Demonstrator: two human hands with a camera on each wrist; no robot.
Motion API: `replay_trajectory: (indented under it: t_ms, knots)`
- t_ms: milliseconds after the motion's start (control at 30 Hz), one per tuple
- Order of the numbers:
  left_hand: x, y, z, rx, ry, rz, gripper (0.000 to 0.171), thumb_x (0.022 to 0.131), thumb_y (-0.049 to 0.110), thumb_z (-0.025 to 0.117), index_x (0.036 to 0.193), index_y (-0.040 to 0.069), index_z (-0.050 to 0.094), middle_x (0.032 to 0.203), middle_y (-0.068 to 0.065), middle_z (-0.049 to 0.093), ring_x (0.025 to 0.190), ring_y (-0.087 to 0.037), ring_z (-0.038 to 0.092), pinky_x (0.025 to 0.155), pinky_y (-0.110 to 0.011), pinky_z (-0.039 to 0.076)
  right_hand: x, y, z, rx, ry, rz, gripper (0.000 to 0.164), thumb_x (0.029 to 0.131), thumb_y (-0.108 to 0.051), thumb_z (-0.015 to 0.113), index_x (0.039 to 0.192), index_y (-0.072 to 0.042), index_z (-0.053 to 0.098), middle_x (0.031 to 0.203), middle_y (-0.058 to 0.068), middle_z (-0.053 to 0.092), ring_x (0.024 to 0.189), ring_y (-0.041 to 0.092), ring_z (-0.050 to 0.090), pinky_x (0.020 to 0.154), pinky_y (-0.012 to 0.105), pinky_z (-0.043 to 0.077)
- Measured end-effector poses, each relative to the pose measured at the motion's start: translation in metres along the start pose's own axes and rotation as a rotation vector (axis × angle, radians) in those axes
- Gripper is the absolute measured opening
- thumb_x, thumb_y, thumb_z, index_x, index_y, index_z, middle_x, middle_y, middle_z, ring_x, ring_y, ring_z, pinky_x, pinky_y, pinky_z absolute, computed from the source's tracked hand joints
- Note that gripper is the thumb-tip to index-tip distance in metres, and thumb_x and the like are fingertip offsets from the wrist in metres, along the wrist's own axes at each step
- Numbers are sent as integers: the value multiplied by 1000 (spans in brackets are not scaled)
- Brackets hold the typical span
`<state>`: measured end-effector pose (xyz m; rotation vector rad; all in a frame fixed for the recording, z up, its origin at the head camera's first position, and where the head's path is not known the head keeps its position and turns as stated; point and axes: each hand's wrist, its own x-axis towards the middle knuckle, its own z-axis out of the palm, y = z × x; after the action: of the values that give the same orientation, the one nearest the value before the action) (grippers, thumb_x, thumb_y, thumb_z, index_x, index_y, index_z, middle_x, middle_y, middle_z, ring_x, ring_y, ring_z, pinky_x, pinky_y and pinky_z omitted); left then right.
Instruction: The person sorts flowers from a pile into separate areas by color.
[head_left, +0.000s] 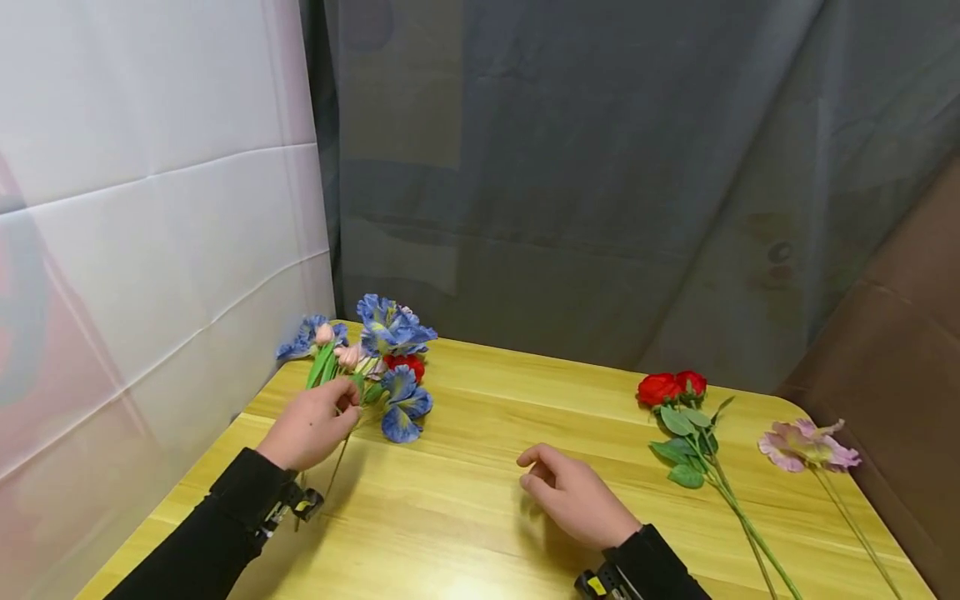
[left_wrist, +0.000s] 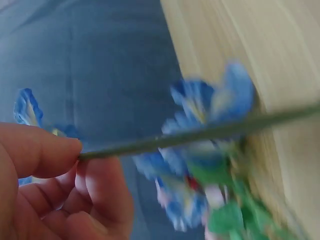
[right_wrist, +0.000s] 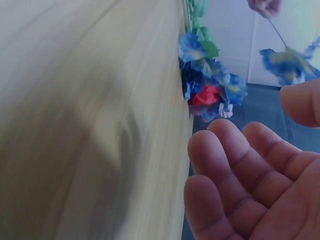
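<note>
My left hand (head_left: 315, 423) pinches the thin green stem (left_wrist: 200, 134) of a blue artificial flower between thumb and fingers. In the right wrist view that blue flower (right_wrist: 287, 64) hangs apart from the others, above the table. Beneath and beyond the hand lies a bunch of flowers: blue blooms (head_left: 405, 404), pale pink tulips (head_left: 348, 357) and a red rose (head_left: 406, 367), partly hidden by the hand. My right hand (head_left: 573, 496) hovers over the middle of the table, fingers loosely bent, holding nothing.
Red roses (head_left: 660, 389) on long leafy stems lie at the right of the wooden table (head_left: 480, 417). Beside them is a pale purple flower (head_left: 806, 446). A white curtain (head_left: 165, 208) borders the left side, a dark grey one (head_left: 562, 192) the back.
</note>
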<state>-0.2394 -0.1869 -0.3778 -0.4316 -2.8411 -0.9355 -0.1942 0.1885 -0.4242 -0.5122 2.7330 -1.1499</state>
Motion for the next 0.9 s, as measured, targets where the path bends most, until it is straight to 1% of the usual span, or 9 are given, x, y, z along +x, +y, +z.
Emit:
replay_trajectory:
  t_ms: [133,233,367,467,533,633,767,900]
  knots:
    - [4,18,17,-179,-76,18,5,101,16,60,98,12,58,80,-2,60,64,-20,58,60,-36,42,3,-7,4,25,17,-14,32,104,-30,58,128,-9,59,88,-3,62,77,14,57,73,32,45]
    - [7,33,33,-313,-130,58,5,102,15,58,100,11,58,80,-4,60,66,-22,63,64,-37,46,4,-15,6,46,33,-30,35,104,-33,57,131,-10,56,88,-4,61,76,14,57,73,32,46]
    - [10,54,54,-445,-190,105,5,103,14,57,103,10,58,84,-6,60,70,-25,66,70,-40,52,6,-28,9,94,38,-61,41,104,-40,55,136,-14,52,91,-3,61,78,14,59,73,32,48]
    - [11,68,70,-489,-237,130,4,103,14,57,102,11,59,84,-7,61,70,-26,68,71,-41,53,7,-37,10,130,32,-87,41,105,-40,56,137,-15,51,93,-2,62,80,14,61,73,32,50]
    - [13,76,80,-510,-260,144,3,102,13,57,101,12,59,83,-6,62,69,-27,69,71,-39,53,7,-41,10,141,35,-103,39,104,-36,57,137,-15,51,94,-1,63,80,15,62,72,32,50]
    - [14,87,94,-557,-281,149,3,102,14,58,99,12,59,81,-6,63,68,-29,69,64,-34,50,6,-43,12,139,44,-114,37,104,-27,59,137,-13,51,94,-1,62,81,15,62,72,32,50]
    - [15,96,106,-612,-296,116,3,101,15,59,99,12,59,80,-7,64,69,-29,70,54,-31,45,4,-42,16,142,63,-104,37,101,-18,61,136,-12,50,90,-2,62,77,15,62,69,31,50]
    - [15,99,113,-642,-291,91,5,100,15,60,98,10,59,77,-7,64,66,-24,69,55,-31,46,4,-40,20,155,90,-88,38,99,-14,63,134,-10,49,85,-1,62,71,15,61,65,28,48]
